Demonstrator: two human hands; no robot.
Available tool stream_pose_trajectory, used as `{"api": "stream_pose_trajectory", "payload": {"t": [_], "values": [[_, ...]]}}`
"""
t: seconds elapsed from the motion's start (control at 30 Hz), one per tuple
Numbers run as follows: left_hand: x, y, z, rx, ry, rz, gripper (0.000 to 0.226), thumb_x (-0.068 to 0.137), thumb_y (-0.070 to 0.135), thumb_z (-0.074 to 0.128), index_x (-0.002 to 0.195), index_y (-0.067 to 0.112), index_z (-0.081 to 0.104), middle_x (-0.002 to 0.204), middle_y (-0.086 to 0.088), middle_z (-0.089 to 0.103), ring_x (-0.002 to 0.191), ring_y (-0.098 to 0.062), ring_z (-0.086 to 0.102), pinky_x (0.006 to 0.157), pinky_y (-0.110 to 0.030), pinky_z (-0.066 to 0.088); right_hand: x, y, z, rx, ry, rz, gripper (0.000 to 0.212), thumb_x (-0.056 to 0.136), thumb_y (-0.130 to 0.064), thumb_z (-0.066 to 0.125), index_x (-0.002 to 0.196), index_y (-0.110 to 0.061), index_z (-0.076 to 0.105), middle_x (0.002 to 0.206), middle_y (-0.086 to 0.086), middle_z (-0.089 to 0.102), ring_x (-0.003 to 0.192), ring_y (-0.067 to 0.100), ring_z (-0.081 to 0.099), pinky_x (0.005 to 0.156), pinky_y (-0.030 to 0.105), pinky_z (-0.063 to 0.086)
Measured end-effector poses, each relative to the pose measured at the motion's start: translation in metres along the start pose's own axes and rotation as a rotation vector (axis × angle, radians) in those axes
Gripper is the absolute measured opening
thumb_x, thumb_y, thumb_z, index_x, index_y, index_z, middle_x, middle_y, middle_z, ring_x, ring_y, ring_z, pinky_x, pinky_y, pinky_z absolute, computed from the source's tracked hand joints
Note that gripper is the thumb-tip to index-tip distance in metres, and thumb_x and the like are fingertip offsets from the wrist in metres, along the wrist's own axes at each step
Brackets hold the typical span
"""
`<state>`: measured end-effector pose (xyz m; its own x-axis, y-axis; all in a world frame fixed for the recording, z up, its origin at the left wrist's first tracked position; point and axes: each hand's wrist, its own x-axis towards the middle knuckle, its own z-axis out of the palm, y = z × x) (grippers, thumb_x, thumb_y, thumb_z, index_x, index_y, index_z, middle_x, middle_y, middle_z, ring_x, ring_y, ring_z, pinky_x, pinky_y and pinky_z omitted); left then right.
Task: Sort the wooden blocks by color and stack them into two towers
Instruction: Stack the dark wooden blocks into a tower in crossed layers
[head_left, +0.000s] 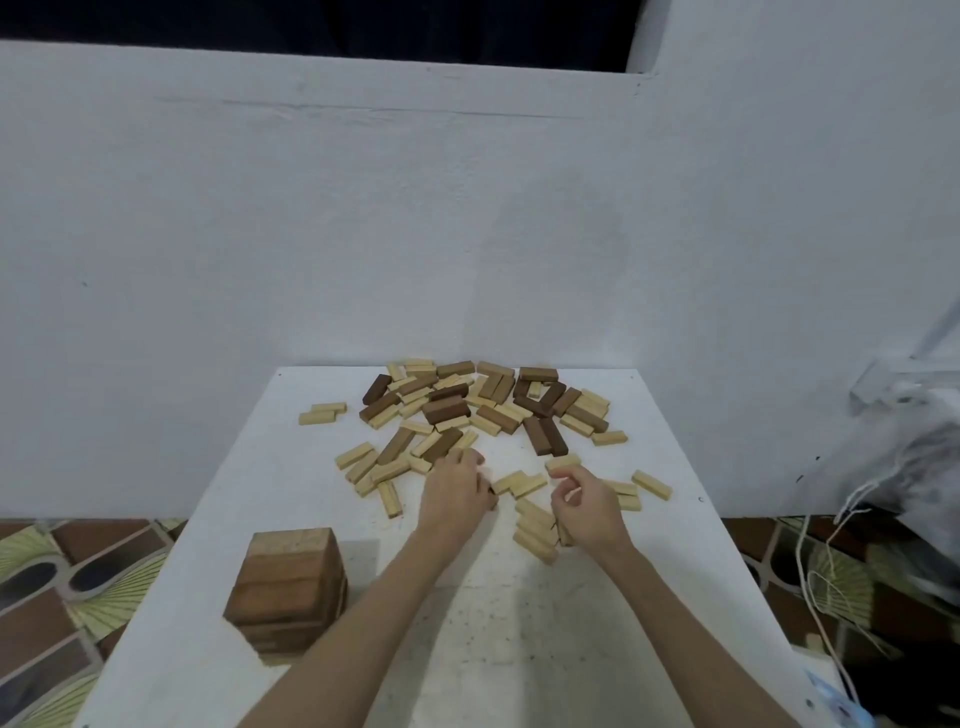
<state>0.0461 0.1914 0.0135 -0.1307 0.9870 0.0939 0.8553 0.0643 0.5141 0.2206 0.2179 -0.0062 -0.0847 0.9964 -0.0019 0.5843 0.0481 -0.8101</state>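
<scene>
The dark-block tower (291, 587) stands at seven o'clock on the bench (519, 623), freeing the centre; left hand (457, 488) curls over loose blocks (467, 410), right hand (584, 501) seemingly pinches a pale block (562, 461)

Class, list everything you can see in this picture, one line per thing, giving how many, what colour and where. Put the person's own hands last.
Loose dark brown wooden blocks: many, dark brown, mixed into the pile at the table's far end.
Loose pale wooden blocks: many, light tan, in the pile and scattered nearer the hands.
Stacked tower of brown wooden blocks: one, brown, near left of the table.
White table: one, white, centre.
White wall: one, behind the table.
Patterned tiled floor: brown and green, both sides.
White string: hanging at right.
Left hand: one, at the pile's near edge.
Right hand: one, fingers curled above pale blocks.
</scene>
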Motion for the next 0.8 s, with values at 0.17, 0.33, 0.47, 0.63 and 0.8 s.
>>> {"api": "stream_pose_trajectory", "payload": {"t": [0.17, 0.33, 0.47, 0.63, 0.8], "values": [[0.038, -0.011, 0.006, 0.175, 0.036, -0.144, 0.036, 0.092, 0.004, 0.044, 0.128, 0.006, 0.041, 0.132, -0.010, 0.043, 0.121, -0.024, 0.039, 0.100, -0.029, 0.035, 0.035, -0.001, -0.001, -0.077, 0.001, -0.023, 0.021, 0.090, -0.010, 0.054, 0.110, -0.014, 0.061, 0.075, -0.009, 0.056, 0.066, 0.002, 0.051, 0.064, 0.022, 0.043], [0.050, -0.023, 0.016, 0.319, -0.009, -0.204, 0.037, 0.096, 0.003, 0.035, 0.133, 0.004, 0.036, 0.138, -0.014, 0.039, 0.126, -0.028, 0.038, 0.104, -0.032, 0.034, 0.051, 0.006, 0.003, -0.096, -0.007, -0.029, 0.025, 0.092, -0.012, 0.053, 0.116, -0.013, 0.059, 0.078, -0.008, 0.055, 0.070, 0.001, 0.050, 0.059, 0.015, 0.038], [0.050, -0.027, 0.021, 0.302, 0.004, -0.242, 0.037, 0.092, -0.004, 0.038, 0.129, 0.003, 0.037, 0.132, -0.016, 0.041, 0.118, -0.027, 0.044, 0.100, -0.032, 0.036, 0.059, 0.010, 0.006, -0.110, 0.041, -0.007, 0.027, 0.091, -0.013, 0.055, 0.117, -0.013, 0.058, 0.084, -0.004, 0.056, 0.072, 0.009, 0.052, 0.066, 0.023, 0.042], [0.050, -0.024, 0.020, 0.315, 0.088, -0.304, 0.044, 0.094, 0.005, 0.040, 0.135, 0.000, 0.027, 0.126, -0.011, 0.048, 0.113, -0.023, 0.046, 0.099, -0.031, 0.030, 0.080, 0.005, 0.003, -0.111, 0.146, 0.025, 0.030, 0.094, -0.005, 0.049, 0.123, -0.006, 0.053, 0.099, 0.006, 0.056, 0.079, 0.014, 0.054, 0.072, 0.028, 0.045], [0.038, -0.019, 0.019, 0.244, 0.212, -0.338, 0.053, 0.095, 0.013, 0.044, 0.141, -0.002, 0.023, 0.132, -0.015, 0.045, 0.118, -0.029, 0.043, 0.099, -0.033, 0.031, 0.100, 0.000, 0.007, -0.153, 0.107, 0.114, 0.039, 0.094, -0.009, 0.054, 0.132, -0.003, 0.044, 0.102, 0.013, 0.059, 0.095, 0.027, 0.059, 0.073, 0.033, 0.045]]}}
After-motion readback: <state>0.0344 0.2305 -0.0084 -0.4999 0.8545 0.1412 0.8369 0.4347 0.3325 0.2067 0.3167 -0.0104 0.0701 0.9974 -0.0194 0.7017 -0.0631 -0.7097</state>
